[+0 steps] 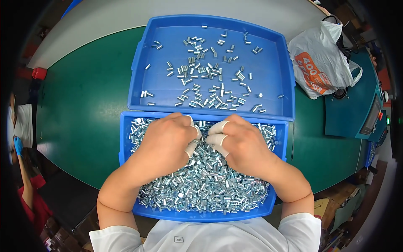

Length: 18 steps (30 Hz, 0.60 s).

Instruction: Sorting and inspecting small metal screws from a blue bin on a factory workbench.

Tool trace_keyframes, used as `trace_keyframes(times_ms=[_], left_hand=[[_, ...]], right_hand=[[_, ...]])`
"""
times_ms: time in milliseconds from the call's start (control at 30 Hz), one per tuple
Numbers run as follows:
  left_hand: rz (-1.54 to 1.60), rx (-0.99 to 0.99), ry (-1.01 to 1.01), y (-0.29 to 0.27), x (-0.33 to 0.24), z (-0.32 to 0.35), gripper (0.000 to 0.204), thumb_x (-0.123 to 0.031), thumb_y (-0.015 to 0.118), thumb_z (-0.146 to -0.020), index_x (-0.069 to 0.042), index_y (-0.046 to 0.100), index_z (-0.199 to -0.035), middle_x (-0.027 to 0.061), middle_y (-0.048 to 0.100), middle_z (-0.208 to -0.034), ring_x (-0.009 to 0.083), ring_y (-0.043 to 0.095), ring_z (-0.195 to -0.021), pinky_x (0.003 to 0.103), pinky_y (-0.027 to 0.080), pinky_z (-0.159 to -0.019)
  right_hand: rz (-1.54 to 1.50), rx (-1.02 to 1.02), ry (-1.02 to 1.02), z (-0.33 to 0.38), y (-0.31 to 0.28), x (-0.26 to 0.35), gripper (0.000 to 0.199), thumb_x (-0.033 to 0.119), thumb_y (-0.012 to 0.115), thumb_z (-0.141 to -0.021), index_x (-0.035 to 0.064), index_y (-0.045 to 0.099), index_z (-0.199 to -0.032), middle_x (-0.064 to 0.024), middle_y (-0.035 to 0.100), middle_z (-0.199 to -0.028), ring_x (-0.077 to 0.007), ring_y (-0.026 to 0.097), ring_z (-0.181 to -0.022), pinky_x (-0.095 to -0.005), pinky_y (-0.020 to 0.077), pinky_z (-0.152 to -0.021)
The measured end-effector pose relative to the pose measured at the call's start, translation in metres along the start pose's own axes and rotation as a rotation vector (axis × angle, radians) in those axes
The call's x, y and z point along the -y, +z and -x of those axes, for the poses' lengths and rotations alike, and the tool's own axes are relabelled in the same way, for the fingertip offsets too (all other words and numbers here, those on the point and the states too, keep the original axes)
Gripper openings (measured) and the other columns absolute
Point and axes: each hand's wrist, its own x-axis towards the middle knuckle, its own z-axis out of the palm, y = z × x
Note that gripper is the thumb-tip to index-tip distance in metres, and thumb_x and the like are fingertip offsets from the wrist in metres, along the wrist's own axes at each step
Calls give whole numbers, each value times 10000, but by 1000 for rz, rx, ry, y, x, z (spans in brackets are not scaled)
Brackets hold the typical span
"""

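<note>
A blue bin (126, 147) in front of me is filled with small silver metal sleeves, like rivet nuts (205, 185). Over its far half my left hand (170, 138) bends its fingers down to the heap, white cots on several fingertips. Facing it across a narrow gap is my right hand (241, 140), its fingers also in white cots and curled inward. Both hands are closed with their tips at the loose pieces; what they pinch, if anything, is hidden. Beyond them, a shallower blue tray (168, 33) has many of the same sleeves (201, 69) scattered over its floor.
The tray and bin meet edge to edge on a green tabletop (88, 92). A white plastic bag (319, 59) stands at the tray's right, beside a green machine (357, 109). Another person's blue-gloved hand (18, 145) shows at far left. A red object (39, 73) sits by the table's left edge.
</note>
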Motion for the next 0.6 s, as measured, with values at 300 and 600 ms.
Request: trace_keyframes(times_ms=[300, 600], left_hand=[[-57, -10, 86, 15, 0, 12, 134, -27, 644, -650, -45, 661, -781, 121, 598, -827, 303, 602, -859, 419, 510, -755], [-48, -92, 83, 18, 1, 11, 40, -44, 646, -644, -35, 658, -681, 120, 619, -794, 296, 628, -843, 415, 523, -707]], right_hand=[[314, 234, -41, -6, -1, 20, 360, -59, 643, -588, 78, 724, -912, -65, 614, -924, -289, 563, -869, -398, 482, -750], [305, 172, -35, -10, 8, 29, 244, -105, 679, -612, -1, 670, -833, -103, 621, -885, -321, 553, -839, -409, 466, -724]])
